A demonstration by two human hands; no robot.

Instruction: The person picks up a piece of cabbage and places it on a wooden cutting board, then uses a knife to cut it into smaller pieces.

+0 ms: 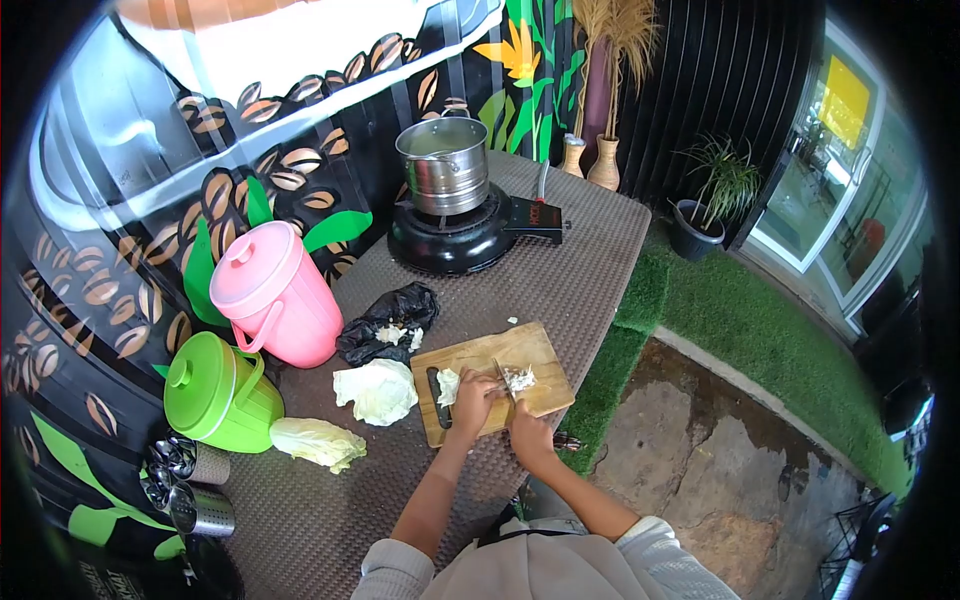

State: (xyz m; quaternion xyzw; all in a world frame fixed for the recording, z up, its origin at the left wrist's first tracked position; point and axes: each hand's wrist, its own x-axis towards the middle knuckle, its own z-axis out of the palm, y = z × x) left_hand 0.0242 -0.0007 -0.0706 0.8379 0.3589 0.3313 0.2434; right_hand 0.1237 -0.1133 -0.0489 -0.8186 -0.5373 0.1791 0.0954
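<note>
A wooden cutting board (pixel 540 350) lies near the table's right edge. On it, my right hand (pixel 531 436) is closed around the handle of a knife (pixel 503 376), its blade pointing away from me. My left hand (pixel 474 402) is pressed down just left of the blade with its fingers bent together; what lies under them is hidden. Finely chopped white bits (pixel 520 379) sit right of the blade. A pale cabbage piece (pixel 448 386) rests by the board's dark handle slot. Left of the board are a pale cabbage head (pixel 376 391) and a longer napa cabbage (pixel 318 444).
A steel pot (pixel 442 170) stands on a black gas stove (pixel 450 242) at the back. A pink jug (pixel 285 295), a green jug (pixel 225 390) and steel utensil holders (pixel 203 509) line the wall side. A black plastic bag (pixel 400 312) holds white scraps.
</note>
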